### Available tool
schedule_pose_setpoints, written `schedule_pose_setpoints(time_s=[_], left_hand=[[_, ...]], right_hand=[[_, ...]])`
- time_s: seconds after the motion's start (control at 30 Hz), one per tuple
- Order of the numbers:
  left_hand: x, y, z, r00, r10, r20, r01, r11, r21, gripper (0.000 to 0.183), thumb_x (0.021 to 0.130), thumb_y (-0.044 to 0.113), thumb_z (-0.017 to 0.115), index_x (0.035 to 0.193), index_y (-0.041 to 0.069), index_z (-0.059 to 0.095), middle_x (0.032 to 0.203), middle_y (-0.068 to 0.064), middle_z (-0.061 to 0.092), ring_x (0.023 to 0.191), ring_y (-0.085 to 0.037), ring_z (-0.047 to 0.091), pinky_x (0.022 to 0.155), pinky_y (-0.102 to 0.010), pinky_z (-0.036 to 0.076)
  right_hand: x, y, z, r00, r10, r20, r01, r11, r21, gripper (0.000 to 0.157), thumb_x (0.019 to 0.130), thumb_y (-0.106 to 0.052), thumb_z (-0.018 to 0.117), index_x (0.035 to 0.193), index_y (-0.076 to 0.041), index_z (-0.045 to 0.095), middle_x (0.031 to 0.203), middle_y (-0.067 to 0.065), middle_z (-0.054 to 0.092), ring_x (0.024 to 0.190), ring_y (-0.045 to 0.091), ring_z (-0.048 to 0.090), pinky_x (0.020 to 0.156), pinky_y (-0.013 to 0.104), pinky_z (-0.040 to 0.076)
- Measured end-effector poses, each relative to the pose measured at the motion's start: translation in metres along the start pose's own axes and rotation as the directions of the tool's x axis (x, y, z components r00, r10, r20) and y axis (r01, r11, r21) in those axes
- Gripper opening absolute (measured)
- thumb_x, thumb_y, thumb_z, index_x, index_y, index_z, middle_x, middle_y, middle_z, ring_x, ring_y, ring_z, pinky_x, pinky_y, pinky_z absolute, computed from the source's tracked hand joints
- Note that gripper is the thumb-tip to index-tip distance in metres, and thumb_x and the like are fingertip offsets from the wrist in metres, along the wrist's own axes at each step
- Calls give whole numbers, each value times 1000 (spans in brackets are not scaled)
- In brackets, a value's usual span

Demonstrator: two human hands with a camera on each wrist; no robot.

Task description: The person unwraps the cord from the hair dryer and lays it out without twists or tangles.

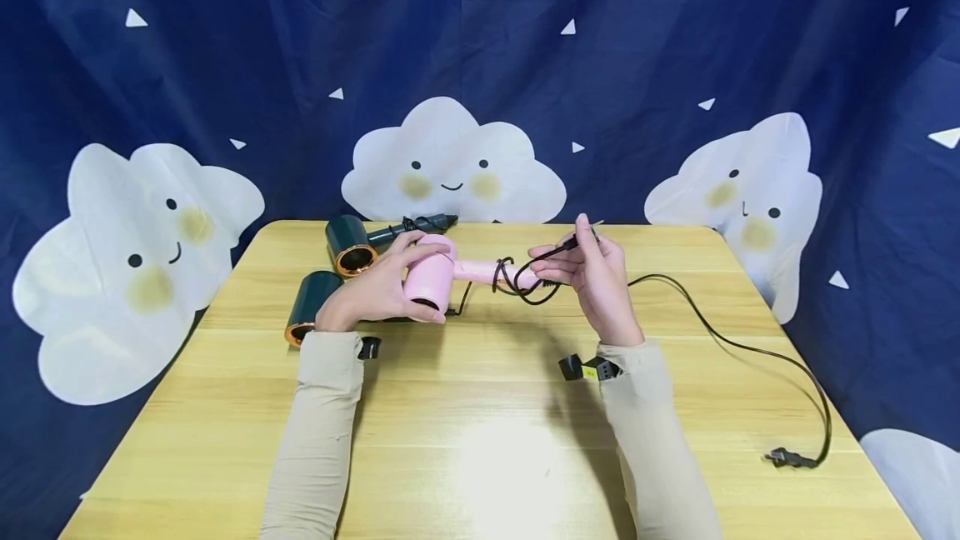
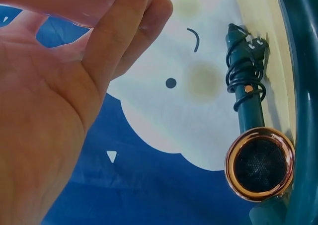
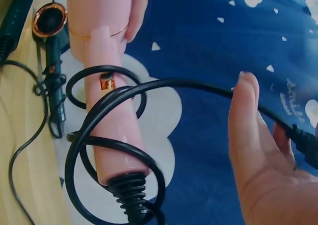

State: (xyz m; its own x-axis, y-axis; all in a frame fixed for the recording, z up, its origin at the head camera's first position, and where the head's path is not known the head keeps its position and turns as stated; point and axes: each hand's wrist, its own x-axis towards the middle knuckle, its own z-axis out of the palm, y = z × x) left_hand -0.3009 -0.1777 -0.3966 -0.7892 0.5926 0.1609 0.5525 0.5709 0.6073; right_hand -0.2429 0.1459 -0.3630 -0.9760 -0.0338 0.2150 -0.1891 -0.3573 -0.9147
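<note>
My left hand (image 1: pixel 375 288) grips the barrel of a pink hair dryer (image 1: pixel 431 275), holding it above the table with its handle pointing right. The dryer's black cord (image 3: pixel 112 102) loops loosely around the pink handle and runs on to my right hand (image 1: pixel 602 283). There, thumb and fingers pinch the cord close to its black plug (image 3: pixel 304 144), partly cut off in the right wrist view. Beside my left wrist lies a dark green hair dryer (image 1: pixel 317 300), its handle mostly hidden. Farther back is another green hair dryer (image 2: pixel 251 106) with its cord wound round the handle.
A loose black cord (image 1: pixel 720 342) curves over the right side of the wooden table (image 1: pixel 450 457) and ends in a plug (image 1: pixel 791 458) near the right edge. Blue curtains (image 1: pixel 480 48) with cloud prints stand behind the table and at both sides.
</note>
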Motion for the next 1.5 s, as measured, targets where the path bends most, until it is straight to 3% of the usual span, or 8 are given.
schedule_pose_setpoints(time_s=[0.27,0.5,0.67,0.87,1.0,1.07,1.2,1.5], left_hand=[[-6,-4,-9,998,-51,-39,50,998,-24,100,62,57,97,149,39,51,163,-5,28,116,-31,59,91,-44,53],[-8,-6,-11,996,-78,-46,76,997,-27,103,61,57,97,150,37,50,164,-4,27,116,-32,59,92,-44,53],[-8,-6,-12,997,-62,-53,61,998,-18,103,61,59,96,150,38,50,164,-5,28,118,-32,58,92,-46,53],[-10,-9,-12,997,-51,-66,49,998,-29,101,62,58,96,150,42,49,162,-4,30,119,-32,55,89,-45,53],[-12,-9,-13,996,-61,-71,57,996,-65,100,63,55,97,150,42,48,164,-3,28,120,-32,55,87,-45,54],[-14,-8,-15,995,-64,-76,58,995,-79,100,64,53,97,151,42,48,166,-6,27,122,-34,54,87,-46,55],[-16,-7,-17,993,-67,-92,60,995,-81,100,64,51,98,150,42,48,167,-8,25,125,-37,53,87,-49,56],[-19,-10,-18,991,-71,-113,61,994,-91,99,65,46,98,150,42,49,167,-7,25,132,-37,49,88,-49,55]], right_hand=[[-6,-5,4,997,48,55,-41,993,-114,40,108,-36,55,88,-6,73,87,5,72,65,18,76,68,35,64],[-9,-7,-3,961,136,240,-64,955,-288,36,109,-28,55,111,2,74,50,-3,47,47,13,60,54,31,57],[-12,-4,-5,891,231,391,-102,941,-323,28,107,-25,58,116,-3,73,54,-1,55,57,17,69,65,38,62],[-13,4,3,769,373,519,-130,886,-445,30,102,-23,67,119,2,69,83,11,78,86,29,79,87,47,62],[-14,7,4,687,427,588,-104,858,-502,39,101,-23,69,127,5,65,100,23,78,92,31,79,89,44,62],[-15,9,5,665,445,600,-103,850,-516,42,103,-25,66,130,7,63,104,26,76,93,30,79,90,43,62],[-14,17,10,667,476,573,-121,829,-547,39,105,-27,62,122,7,66,103,23,73,94,33,78,89,43,62],[-11,28,14,689,494,530,-99,789,-606,17,104,-9,59,111,2,70,92,10,68,86,29,78,86,51,62]])
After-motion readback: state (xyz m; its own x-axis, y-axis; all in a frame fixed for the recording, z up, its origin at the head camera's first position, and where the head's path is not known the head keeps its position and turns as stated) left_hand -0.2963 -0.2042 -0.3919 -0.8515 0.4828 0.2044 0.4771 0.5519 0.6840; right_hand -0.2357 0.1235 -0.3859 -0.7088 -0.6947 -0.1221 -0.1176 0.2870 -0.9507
